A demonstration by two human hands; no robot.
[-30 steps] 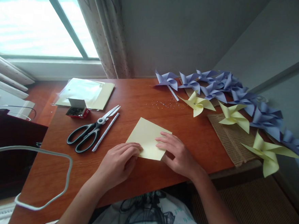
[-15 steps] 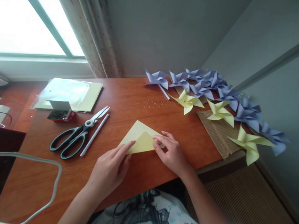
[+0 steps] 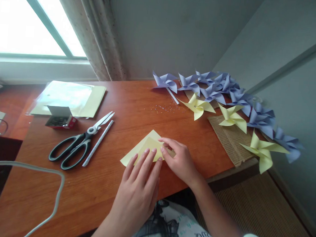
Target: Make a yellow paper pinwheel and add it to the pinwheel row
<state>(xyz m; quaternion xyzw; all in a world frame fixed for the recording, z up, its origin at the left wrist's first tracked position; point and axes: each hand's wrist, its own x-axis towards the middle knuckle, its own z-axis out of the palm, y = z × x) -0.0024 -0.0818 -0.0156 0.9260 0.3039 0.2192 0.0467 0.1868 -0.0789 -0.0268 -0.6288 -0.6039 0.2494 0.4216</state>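
Note:
A square of pale yellow paper [image 3: 150, 143] lies on the table before me, with one part folded over the rest. My left hand [image 3: 139, 184] rests on the near side of the fold, its fingers stretched out and slightly spread, covering the paper's lower edge. At the right corner, my right hand [image 3: 180, 160] pinches the paper between thumb and fingers. Scissors [image 3: 77, 141] with black handles lie partly open to the left, beside a thin white paper stick [image 3: 98, 143].
Behind the scissors are a small open box [image 3: 62, 118] and a plastic-wrapped stack of yellow paper [image 3: 95, 101]. Purple pinwheels [image 3: 212, 93] and yellow pinwheels [image 3: 232, 117] line the back right, some over brown cardboard [image 3: 227, 139]. A white cable [image 3: 60, 187] loops at lower left.
My left hand has moved right and turned flat, from the paper's left edge onto the folded part. The paper has rotated slightly. My right hand stays at the right corner.

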